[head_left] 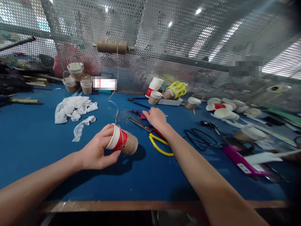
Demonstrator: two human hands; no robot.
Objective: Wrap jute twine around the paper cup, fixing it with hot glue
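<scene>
My left hand [97,150] grips a red-and-white paper cup [118,140] lying on its side, its lower half wrapped in brown twine [130,144]. A strand of twine runs from the cup up to a spool [112,46] on the mesh wall. My right hand [157,118] reaches forward, palm down, over a blue glue gun [137,111] and the blades of yellow-handled scissors [160,142]; its fingers curl down and I cannot see whether they grip anything.
White lace scraps [72,108] lie at the left. Finished twine-wrapped cups [76,77] stand at the back left, stacked cups [154,86] and a yellow holder [178,88] at the back centre. Black scissors [199,138], lids [222,111] and a pink tool [242,161] crowd the right. Blue tabletop [35,138].
</scene>
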